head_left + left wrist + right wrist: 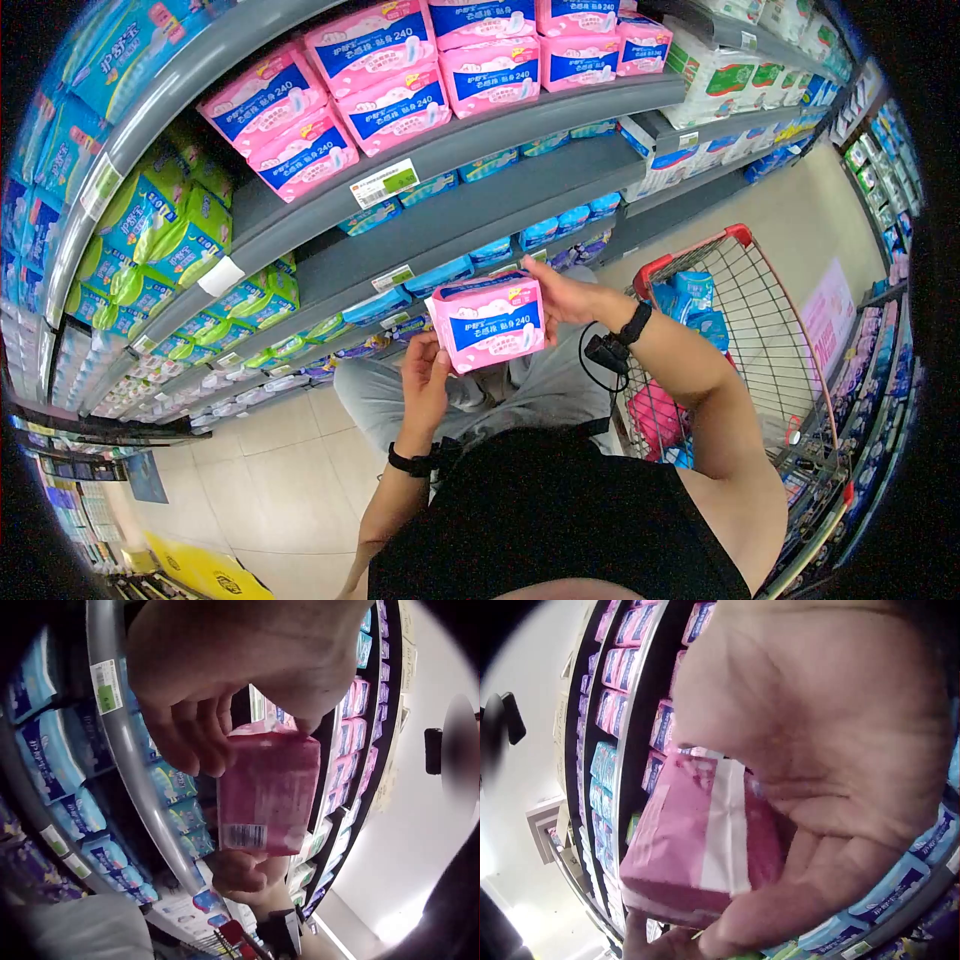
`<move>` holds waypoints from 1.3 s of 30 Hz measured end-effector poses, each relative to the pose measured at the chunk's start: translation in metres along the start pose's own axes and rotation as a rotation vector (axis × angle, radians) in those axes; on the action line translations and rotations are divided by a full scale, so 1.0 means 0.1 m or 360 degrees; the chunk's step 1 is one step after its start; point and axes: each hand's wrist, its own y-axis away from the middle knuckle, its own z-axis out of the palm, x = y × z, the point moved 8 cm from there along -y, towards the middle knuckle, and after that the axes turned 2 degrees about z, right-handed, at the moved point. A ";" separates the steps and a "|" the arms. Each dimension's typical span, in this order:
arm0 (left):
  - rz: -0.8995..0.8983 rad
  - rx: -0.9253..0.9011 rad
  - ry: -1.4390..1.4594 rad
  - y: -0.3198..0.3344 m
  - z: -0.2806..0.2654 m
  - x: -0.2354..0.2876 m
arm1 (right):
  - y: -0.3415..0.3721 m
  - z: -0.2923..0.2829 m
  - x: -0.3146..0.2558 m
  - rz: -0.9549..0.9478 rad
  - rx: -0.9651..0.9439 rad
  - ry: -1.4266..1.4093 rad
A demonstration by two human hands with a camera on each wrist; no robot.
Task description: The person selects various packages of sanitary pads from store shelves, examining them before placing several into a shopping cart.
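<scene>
Gripping opposite edges of a pink sanitary-pad pack (497, 325), left hand (425, 382) and right hand (567, 296) have open room above knees (372, 392).

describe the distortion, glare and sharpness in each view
Head: fisheye curves the shelves, corners black, large print on the pack readable; left wrist: ceiling glare at lower right, pack dim and soft; right wrist: ceiling glare at lower left, pack shaded and soft.
</scene>
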 end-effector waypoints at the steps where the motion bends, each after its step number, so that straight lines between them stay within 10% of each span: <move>1: -0.0014 -0.0001 0.0052 0.00 0.00 -0.02 | 0.01 -0.02 0.02 -0.0010 -0.0019 -0.0030; 9: -0.0321 -0.0307 -0.0033 0.04 0.00 -0.46 | 0.11 0.18 -0.02 -0.0207 -0.0242 0.0443; 22: -0.0480 0.0098 -0.0241 -0.10 0.04 -0.66 | -0.02 -0.22 -0.31 -0.0489 0.0643 0.1338; 30: -0.0405 0.0157 -0.0185 -0.19 0.08 -0.62 | -0.14 -0.31 -0.20 -0.0302 0.0211 0.0116; 39: -0.0210 0.0014 -0.0298 -0.22 0.15 -0.59 | -0.17 -0.20 -0.29 -0.0827 0.0226 0.0803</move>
